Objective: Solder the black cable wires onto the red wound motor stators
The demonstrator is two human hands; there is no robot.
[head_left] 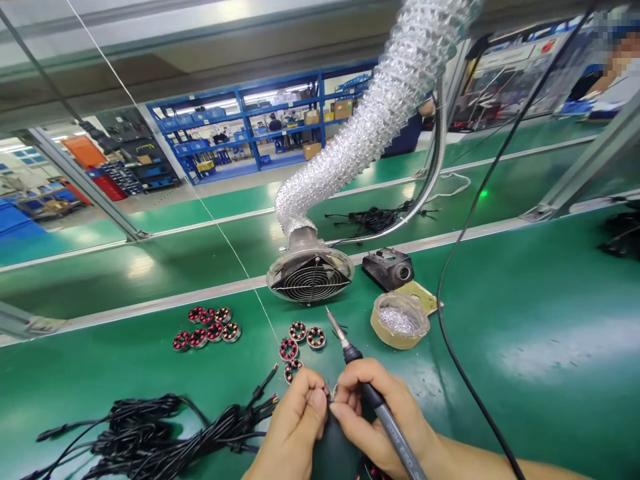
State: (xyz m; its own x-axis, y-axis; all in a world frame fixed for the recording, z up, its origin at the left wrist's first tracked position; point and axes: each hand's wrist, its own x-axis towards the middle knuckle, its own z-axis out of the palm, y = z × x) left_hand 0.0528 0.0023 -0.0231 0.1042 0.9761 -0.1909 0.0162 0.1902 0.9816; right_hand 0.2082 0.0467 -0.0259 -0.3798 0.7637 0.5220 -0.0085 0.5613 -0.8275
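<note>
Clamped in my right hand (406,403) is a soldering iron (393,432), its dark handle slanting across my palm and its bare metal tip rising forward, apart from anything on the bench (540,320). My left hand (296,421) pinches a small reddish piece (325,389) between thumb and forefinger, and the fingertips of both hands come close together around it; whether my right fingers also grip it I cannot tell.

Just beyond my left fingers sit four loose coil rings (316,339), one wound in red and the others copper-coloured. Farther left lies a cluster of seven more wound rings (199,338), packed near one another in two rows. Nearer me on that side, black cords (165,433) sprawl in a tangled heap.

Ahead of the iron's tip, a round fume hood (311,279) with a wire grille hangs from a crinkled silver duct (345,143). To its right are a black iron stand (385,268), a yellowish pad (419,293) and, nearer me, a round tub (400,340) of silvery bits overlapping the pad in my view. One black cable (463,360) curves down past my right forearm. Behind the benches stand blue shelves (250,123), and at upper right shows part of another person (617,63).
</note>
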